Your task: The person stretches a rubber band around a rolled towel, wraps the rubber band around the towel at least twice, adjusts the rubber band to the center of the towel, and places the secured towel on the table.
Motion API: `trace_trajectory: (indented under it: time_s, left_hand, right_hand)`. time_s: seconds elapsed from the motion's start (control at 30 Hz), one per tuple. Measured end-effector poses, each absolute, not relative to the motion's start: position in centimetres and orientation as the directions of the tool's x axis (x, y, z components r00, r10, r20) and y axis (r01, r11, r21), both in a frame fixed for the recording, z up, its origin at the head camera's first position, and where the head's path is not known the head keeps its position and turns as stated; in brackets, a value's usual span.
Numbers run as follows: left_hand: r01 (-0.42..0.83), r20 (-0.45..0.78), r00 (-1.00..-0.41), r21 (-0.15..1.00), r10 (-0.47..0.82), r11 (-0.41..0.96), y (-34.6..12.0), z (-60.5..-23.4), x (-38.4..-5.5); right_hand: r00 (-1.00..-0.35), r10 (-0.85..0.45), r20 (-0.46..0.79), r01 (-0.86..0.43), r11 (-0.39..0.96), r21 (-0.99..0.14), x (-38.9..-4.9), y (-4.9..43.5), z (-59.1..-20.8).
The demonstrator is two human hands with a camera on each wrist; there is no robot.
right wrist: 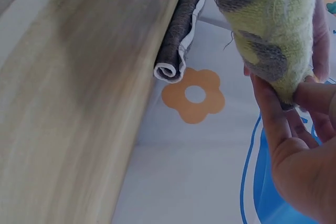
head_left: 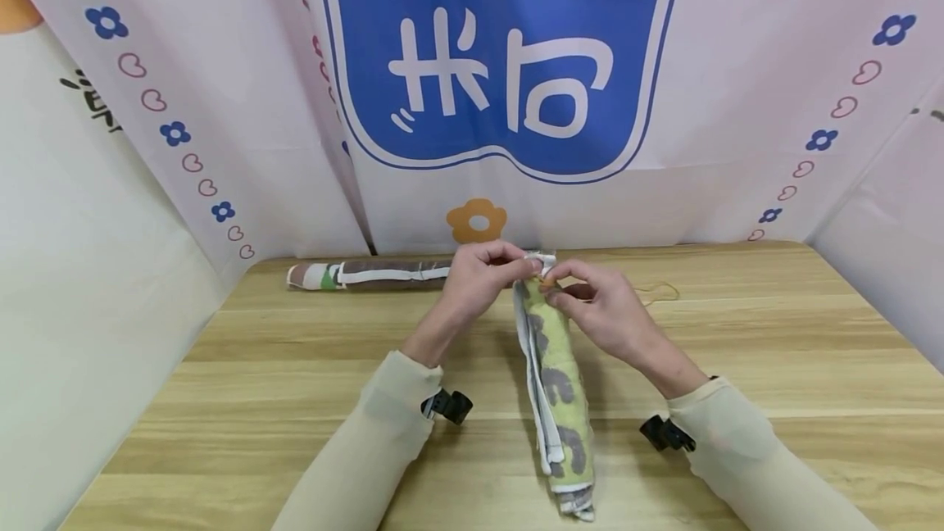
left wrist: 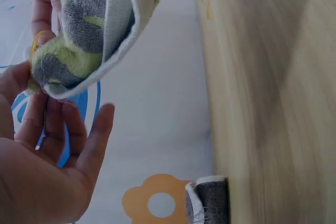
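A rolled towel (head_left: 556, 383), yellow-green with grey patches and a white edge, slants from the middle of the table toward the front. Both hands meet at its far end. My left hand (head_left: 475, 277) pinches that end between thumb and fingers, its other fingers spread in the left wrist view. From the other side, my right hand (right wrist: 304, 156) pinches the narrowed tip of the towel with thumb and fingers. A thin yellow rubber band (left wrist: 34, 45) loops at this end, between the hands.
A second rolled towel (head_left: 391, 273), brown with a white edge, lies along the table's back edge, left of centre. Another thin yellow band (head_left: 664, 293) lies on the wooden table (head_left: 774, 334) behind the right hand. A printed cloth (head_left: 413, 203) hangs behind the table.
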State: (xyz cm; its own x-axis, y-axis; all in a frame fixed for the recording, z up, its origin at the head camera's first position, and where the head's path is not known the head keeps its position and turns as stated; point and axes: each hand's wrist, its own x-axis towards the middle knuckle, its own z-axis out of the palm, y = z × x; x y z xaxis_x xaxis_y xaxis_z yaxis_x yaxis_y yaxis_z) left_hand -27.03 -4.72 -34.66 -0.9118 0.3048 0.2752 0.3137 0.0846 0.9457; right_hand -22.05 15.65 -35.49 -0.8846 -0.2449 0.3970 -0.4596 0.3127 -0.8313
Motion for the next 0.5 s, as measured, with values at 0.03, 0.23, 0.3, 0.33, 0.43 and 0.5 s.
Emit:
trace_trajectory:
  time_s: [0.03,0.23,0.3,0.33,0.43,0.5]
  left_hand:
    - [0.322,0.286,-0.915,0.943,0.286,0.086,-4.6,-34.7,-27.0]
    - [0.332,0.319,-0.931,0.942,0.176,0.055,-3.9,-35.0,-26.8]
    - [0.314,0.305,-0.941,0.948,0.148,0.042,-3.8,-35.0,-26.8]
    - [0.301,0.293,-0.946,0.953,0.137,0.036,-3.7,-34.9,-26.7]
    - [0.257,0.253,-0.961,0.966,0.114,0.024,-3.6,-34.9,-26.6]
    - [0.223,0.221,-0.97,0.975,0.104,0.012,-3.6,-34.8,-26.5]
  right_hand:
    - [-0.885,-0.242,0.397,-0.458,0.31,-0.833,-22.0,15.6,-35.6]
    - [-0.843,-0.21,0.496,-0.538,0.358,-0.763,-22.2,15.1,-36.2]
    - [-0.788,-0.223,0.574,-0.611,0.402,-0.682,-22.3,14.9,-36.4]
    - [-0.755,-0.233,0.613,-0.646,0.426,-0.633,-22.4,14.8,-36.4]
    - [-0.671,-0.266,0.692,-0.71,0.5,-0.496,-22.4,14.6,-36.7]
    - [-0.636,-0.286,0.717,-0.725,0.541,-0.427,-22.4,14.5,-36.8]
